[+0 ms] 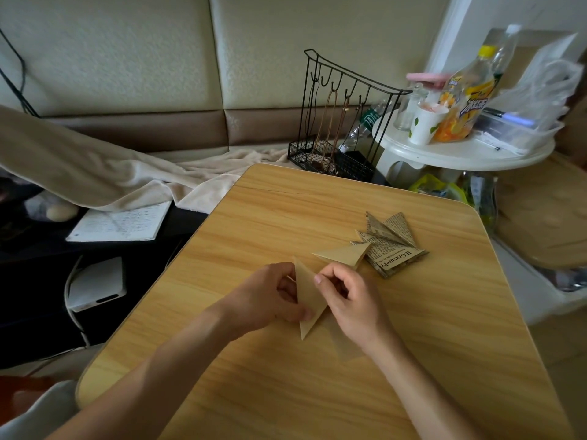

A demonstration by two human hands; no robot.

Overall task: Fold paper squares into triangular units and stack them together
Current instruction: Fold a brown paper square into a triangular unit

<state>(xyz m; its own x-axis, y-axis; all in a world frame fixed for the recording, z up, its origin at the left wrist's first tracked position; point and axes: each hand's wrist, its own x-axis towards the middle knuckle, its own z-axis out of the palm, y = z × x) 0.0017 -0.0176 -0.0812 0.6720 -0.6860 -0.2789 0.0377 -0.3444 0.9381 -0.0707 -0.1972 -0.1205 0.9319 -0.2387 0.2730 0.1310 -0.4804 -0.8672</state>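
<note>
A tan paper folded into a narrow triangle (pixel 309 301) is held just above the wooden table (pixel 286 376), its long point aimed toward me. My left hand (pixel 273 300) grips its left edge, thumb on the face. My right hand (pixel 346 296) pinches its upper right edge with curled fingers. Beyond my hands lies a plain tan folded triangle (pixel 344 254), leaning on a pile of newspaper-print folded triangles (pixel 389 246) at the table's right middle. Under my right wrist lies another tan paper sheet (pixel 346 346), partly hidden.
A black wire rack (pixel 343 122) stands past the table's far edge. A white round side table (pixel 460 150) with bottles, a cup and plastic bags is at the back right. A notebook (pixel 120 222) and a white box (pixel 97 284) lie to the left.
</note>
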